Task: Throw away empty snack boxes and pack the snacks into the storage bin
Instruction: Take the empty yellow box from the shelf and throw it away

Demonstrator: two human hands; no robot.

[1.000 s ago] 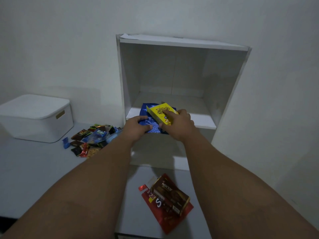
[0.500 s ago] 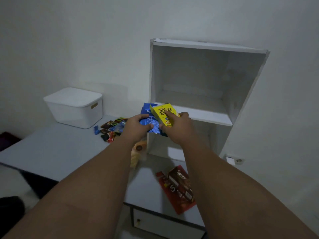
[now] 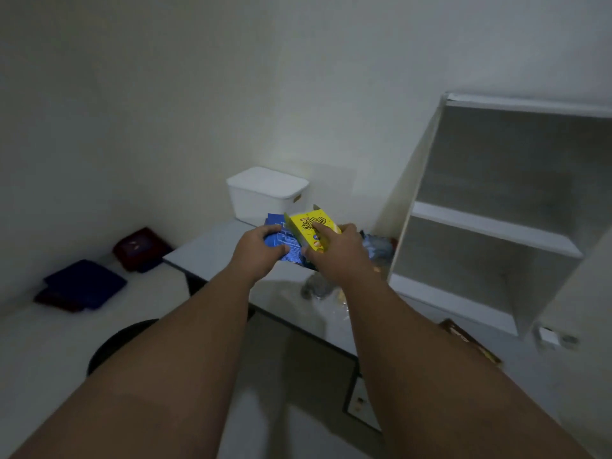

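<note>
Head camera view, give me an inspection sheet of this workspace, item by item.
Surface: grey table, mostly bare at its near left corner.
Job's things: yellow box and blue box held together above the table; white lidded bin at the back, lid on.
Clutter: blurred snack wrappers beside the shelf unit; brown box at the right.
Grippers: left hand on the blue box, right hand on the yellow box.
Cables: nothing seen.
Surroundings: plain wall, dark cushions on the floor, a dark round object below.
</note>
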